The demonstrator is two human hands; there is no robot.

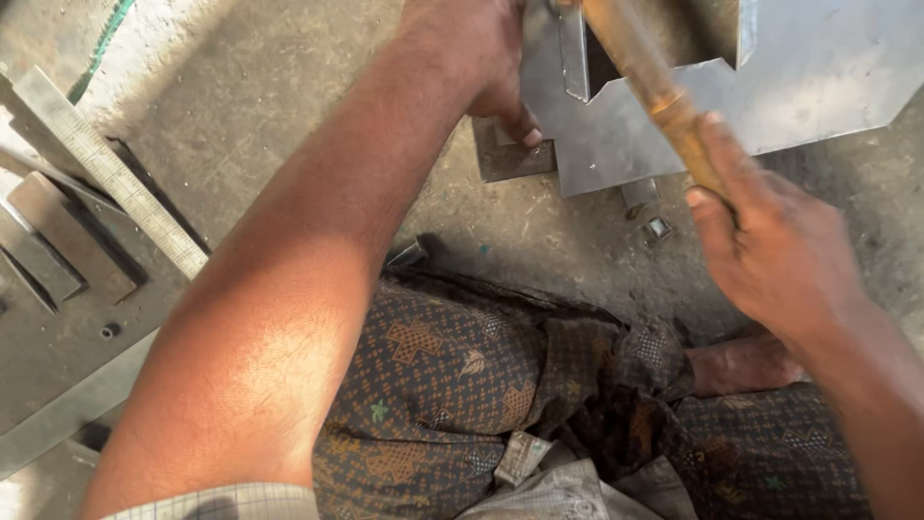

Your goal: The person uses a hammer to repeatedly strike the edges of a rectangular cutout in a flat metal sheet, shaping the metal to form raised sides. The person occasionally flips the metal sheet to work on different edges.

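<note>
Likely stiff, sharp-edged sheet (770, 87): left hand (481, 58) fingers pressed on its edge, right hand (770, 241) wrapped around wooden handle (654, 87), gripped low.

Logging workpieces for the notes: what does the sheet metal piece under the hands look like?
The sheet metal piece is thin, grey, dull-shiny, with a notched zigzag edge and an upright folded flange near its left side. It lies on the concrete floor, running out of view at the top and right. The left hand presses at its left edge; the wooden handle in the right hand crosses above it.
</note>
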